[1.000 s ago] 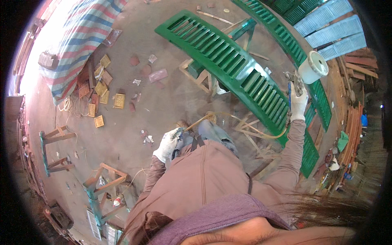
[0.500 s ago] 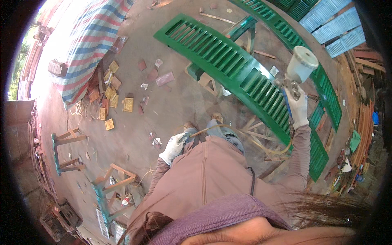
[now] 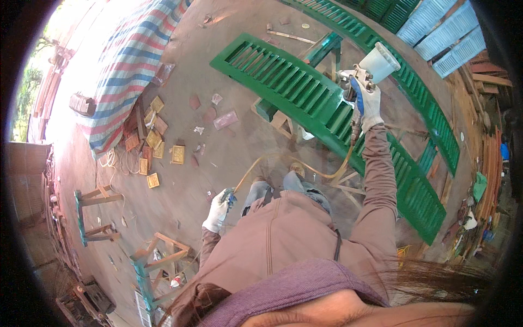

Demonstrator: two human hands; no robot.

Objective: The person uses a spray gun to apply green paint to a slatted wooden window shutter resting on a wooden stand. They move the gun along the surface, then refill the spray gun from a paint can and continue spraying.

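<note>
Though the sprayer's (image 3: 362, 76) white cup (image 3: 380, 62) shows, its contents are hidden.

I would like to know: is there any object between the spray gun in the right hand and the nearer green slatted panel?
Nothing visible stands between them: the spray gun in the right hand overlaps the green panel in this view. The yellowish hose crosses the panel's near edge, but below the hand, not before the gun's front.

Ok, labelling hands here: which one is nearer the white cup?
Right. The right hand grips the spray gun beside the white cup; the left hand holds the hose, farther off, lower left.
</note>
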